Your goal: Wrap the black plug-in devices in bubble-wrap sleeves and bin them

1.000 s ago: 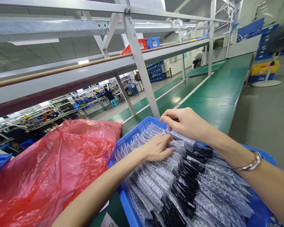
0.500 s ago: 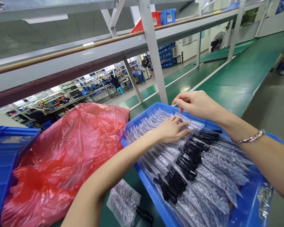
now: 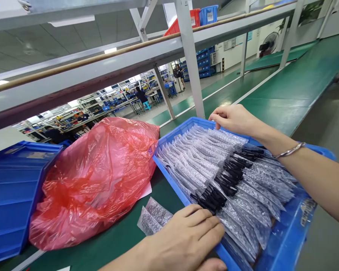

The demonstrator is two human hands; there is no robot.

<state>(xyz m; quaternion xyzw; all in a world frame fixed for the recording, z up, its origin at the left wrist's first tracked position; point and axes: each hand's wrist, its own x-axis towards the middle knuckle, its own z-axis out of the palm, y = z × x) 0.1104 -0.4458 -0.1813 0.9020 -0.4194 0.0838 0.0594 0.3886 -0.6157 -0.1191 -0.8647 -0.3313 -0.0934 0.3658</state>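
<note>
A blue plastic tray [image 3: 285, 241] sits on the green bench, packed with rows of bubble-wrap sleeves [image 3: 203, 158] holding black parts [image 3: 231, 175]. My right hand [image 3: 233, 118] rests at the tray's far edge, fingers curled down onto the farthest sleeves. My left hand [image 3: 186, 237] lies palm down over the tray's near rim, fingers together and stretched toward the sleeves. A few loose bubble-wrap sleeves [image 3: 154, 216] lie on the bench just left of that hand.
A full red plastic bag [image 3: 98, 177] lies left of the tray. An empty blue tray [image 3: 11, 195] stands at the far left. A grey shelf frame with an upright post [image 3: 190, 60] crosses overhead. Other people work at benches far behind.
My left hand has pulled back from the middle of the sleeves to the tray's near rim. My right hand stayed at the far edge. The view has tilted down and left.
</note>
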